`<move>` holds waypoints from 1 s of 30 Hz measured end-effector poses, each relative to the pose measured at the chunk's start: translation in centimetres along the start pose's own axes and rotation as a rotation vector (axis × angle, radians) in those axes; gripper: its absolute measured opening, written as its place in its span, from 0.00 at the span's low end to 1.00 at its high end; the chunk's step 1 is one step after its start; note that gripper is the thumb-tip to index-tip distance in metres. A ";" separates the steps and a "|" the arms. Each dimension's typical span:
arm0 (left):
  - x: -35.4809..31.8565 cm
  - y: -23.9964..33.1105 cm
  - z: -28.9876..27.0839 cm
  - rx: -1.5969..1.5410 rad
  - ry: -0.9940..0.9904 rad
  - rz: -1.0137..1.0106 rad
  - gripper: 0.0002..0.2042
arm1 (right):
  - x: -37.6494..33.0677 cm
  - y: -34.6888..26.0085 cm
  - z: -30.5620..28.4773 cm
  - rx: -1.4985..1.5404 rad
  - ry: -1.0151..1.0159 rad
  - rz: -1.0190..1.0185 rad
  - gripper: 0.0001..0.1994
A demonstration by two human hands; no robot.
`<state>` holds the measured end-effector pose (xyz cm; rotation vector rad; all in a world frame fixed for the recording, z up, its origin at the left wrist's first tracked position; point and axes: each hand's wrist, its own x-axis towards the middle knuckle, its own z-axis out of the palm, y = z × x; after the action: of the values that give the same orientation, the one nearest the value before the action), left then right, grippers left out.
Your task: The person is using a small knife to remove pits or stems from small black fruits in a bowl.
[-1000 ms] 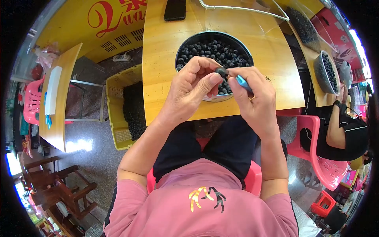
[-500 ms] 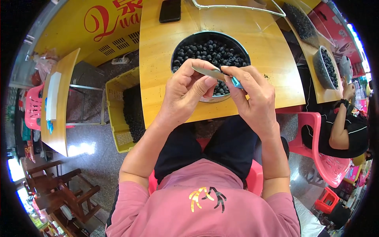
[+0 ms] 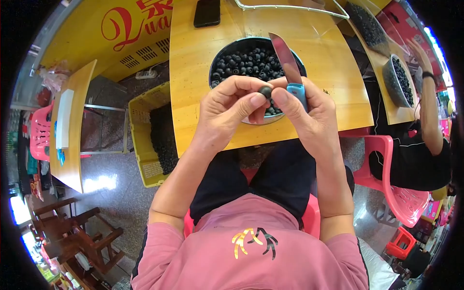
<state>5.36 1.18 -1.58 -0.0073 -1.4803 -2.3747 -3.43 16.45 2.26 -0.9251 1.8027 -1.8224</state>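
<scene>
Between thumb and forefinger, my left hand (image 3: 223,113) pinches a small, dark, round piece (image 3: 265,92) that looks like a nut or fruit. My right hand (image 3: 309,108) is closed around the blue handle of a knife (image 3: 286,58), its broad blade standing up and away from me. The right thumb and fingertips come close to the dark piece; whether they touch it I cannot tell. Just beneath both hands is a round bowl (image 3: 212,69) full of similar black pieces, partly hidden by my fingers.
The bowl stands on a wooden table (image 3: 191,96) with a black phone (image 3: 207,13) at the back. A yellow crate (image 3: 140,140) of dark pieces is on the floor at left. Right, another person's arm (image 3: 430,106) is by a second bowl (image 3: 394,87) and a pink chair (image 3: 384,154).
The knife has swung from lying across the fingers to pointing up and away, uncovering the dark piece. At right, the other person's arm has risen.
</scene>
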 end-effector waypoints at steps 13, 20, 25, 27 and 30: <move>-3.7 3.6 -5.6 0.289 0.158 0.190 0.06 | 0.5 0.9 -0.1 0.038 0.132 0.110 0.12; -6.3 5.8 -13.0 0.819 0.555 0.178 0.07 | 0.0 1.8 -3.8 -0.025 0.237 0.109 0.12; -2.2 5.5 -8.4 0.998 0.243 0.238 0.05 | -0.4 2.4 -4.0 -0.078 0.233 0.091 0.12; 0.0 5.5 -5.4 1.210 -0.036 0.358 0.05 | -0.4 2.2 -3.5 -0.092 0.223 0.080 0.12; 2.8 3.3 -3.0 1.463 -0.233 0.487 0.04 | -0.7 1.9 -3.7 -0.105 0.223 0.068 0.12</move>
<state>4.15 -3.57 0.43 -0.2490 -2.5551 -0.5794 -5.82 19.40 0.47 -0.7096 2.0558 -1.8653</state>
